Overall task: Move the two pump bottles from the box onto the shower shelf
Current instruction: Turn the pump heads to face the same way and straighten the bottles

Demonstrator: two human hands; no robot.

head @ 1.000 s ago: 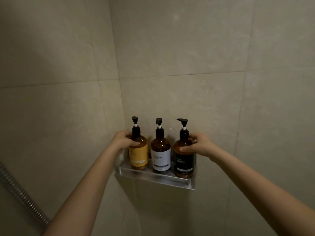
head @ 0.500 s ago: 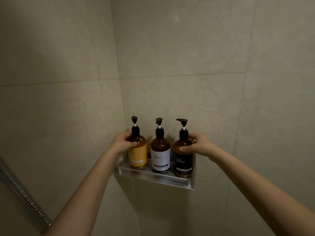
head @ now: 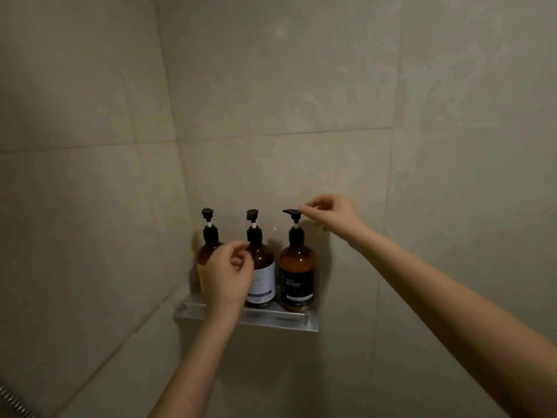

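Observation:
Three amber pump bottles stand upright in a row on the metal corner shelf point(head: 280, 319). The yellow-label bottle point(head: 208, 245) is at the left, largely hidden behind my left hand point(head: 229, 273). That hand hovers with loosely curled fingers in front of it and the white-label bottle point(head: 262, 267), gripping neither. The black-label bottle point(head: 297, 273) is at the right. My right hand point(head: 331, 215) is raised beside that bottle's top, thumb and forefinger pinching the right end of its black pump head point(head: 291, 211). No box is in view.
Beige tiled walls meet in a corner right behind the shelf. A ribbed metal shower hose point(head: 10, 399) shows at the bottom left edge. The wall tiles above and to the right of the shelf are bare.
Both hands have let go of the bottle bodies. My left hand drew back toward me, in front of the bottles. My right hand rose to the black-label bottle's pump head.

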